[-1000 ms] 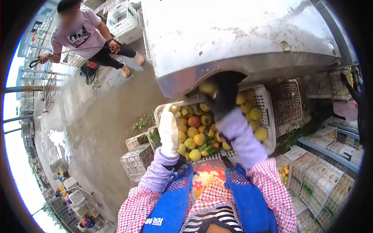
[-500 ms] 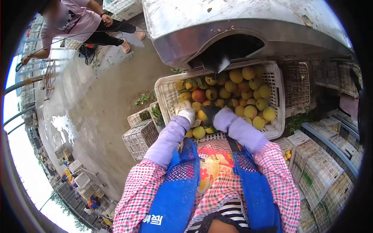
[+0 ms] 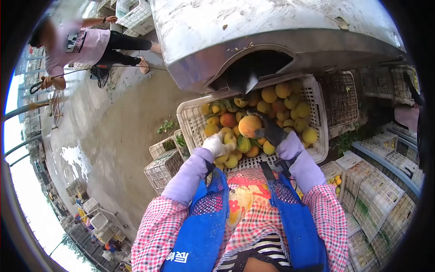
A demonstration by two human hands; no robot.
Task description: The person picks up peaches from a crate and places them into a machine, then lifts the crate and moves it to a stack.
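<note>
A white plastic crate (image 3: 184, 119) holds many yellow and orange peaches (image 3: 269, 94), some with green leaves among them. My right hand (image 3: 273, 132), in a dark glove, grips a large orange-yellow peach (image 3: 249, 126) raised above the others. In a white glove, my left hand (image 3: 215, 145) is in the near left part of the crate. Its thumb and fingers are closed around a yellow peach, which they partly hide.
A metal machine with a dark chute opening (image 3: 253, 68) overhangs the crate's far side. Empty crates (image 3: 164, 165) stand at left, and stacked crates (image 3: 369, 195) at right. A person (image 3: 86, 43) holding a cord stands on the wet floor at upper left.
My right hand has come up from among the peaches with a large peach in it. My left hand has shifted slightly toward me. The person at upper left has moved left.
</note>
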